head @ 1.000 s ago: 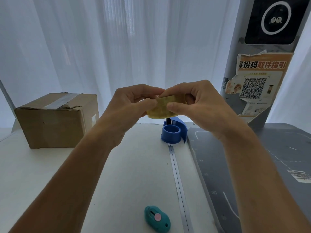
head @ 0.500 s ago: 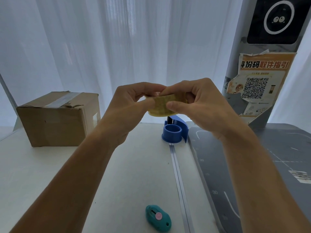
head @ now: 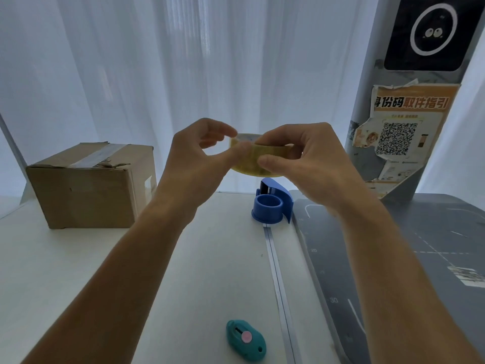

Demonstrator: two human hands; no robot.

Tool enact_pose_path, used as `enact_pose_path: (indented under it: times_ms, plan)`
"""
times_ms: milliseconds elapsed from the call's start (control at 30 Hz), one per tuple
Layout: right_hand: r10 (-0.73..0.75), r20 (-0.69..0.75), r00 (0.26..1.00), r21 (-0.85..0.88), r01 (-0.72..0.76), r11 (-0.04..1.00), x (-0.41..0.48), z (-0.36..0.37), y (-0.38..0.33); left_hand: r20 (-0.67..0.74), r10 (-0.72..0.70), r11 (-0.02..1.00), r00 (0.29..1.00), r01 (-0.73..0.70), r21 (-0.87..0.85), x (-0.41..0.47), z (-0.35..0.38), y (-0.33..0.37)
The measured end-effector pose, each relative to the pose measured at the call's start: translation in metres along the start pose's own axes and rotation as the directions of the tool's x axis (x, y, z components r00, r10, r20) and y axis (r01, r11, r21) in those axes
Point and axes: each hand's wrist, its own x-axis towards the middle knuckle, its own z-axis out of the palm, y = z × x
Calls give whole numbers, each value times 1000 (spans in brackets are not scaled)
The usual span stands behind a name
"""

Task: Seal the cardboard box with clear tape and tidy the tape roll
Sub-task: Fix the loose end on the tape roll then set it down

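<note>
I hold a yellowish roll of clear tape [head: 253, 161] up in front of me, above the table. My right hand [head: 301, 158] grips the roll from the right, thumb under it and fingers over the top. My left hand [head: 202, 156] pinches the roll's left edge with thumb and forefinger; its other fingers are lifted and spread. The cardboard box [head: 91, 185] stands on the white table at the back left, a strip of clear tape along its top seam. A blue tape dispenser [head: 271, 204] stands on the table just below the roll, its spool empty.
A teal box cutter [head: 245, 337] lies near the table's front edge. A grey cutting mat [head: 393, 258] covers the right side. A grey pillar with a torn QR poster [head: 404, 135] rises at the back right. White curtains hang behind the table [head: 78, 258].
My left hand's fingers have lifted off the roll and spread, leaving thumb and forefinger at its edge. More of the roll shows now. The view has shifted slightly.
</note>
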Motion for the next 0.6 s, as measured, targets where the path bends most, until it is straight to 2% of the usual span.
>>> enact_pose_path:
  times_ms: [200, 433, 600]
  plan:
    - [7, -87, 996, -151, -20, 988, 0, 8, 2, -7, 12, 997, 1000, -12, 72, 0, 0, -3]
    - [15, -89, 996, -216, -34, 976, -2, 6, -3, -47, 71, 981, 996, -61, 187, 1, 0, -5]
    - [-1, -90, 996, -284, -25, 959, -4, 5, -8, -43, 47, 984, 998, -39, 175, 1, -3, -3]
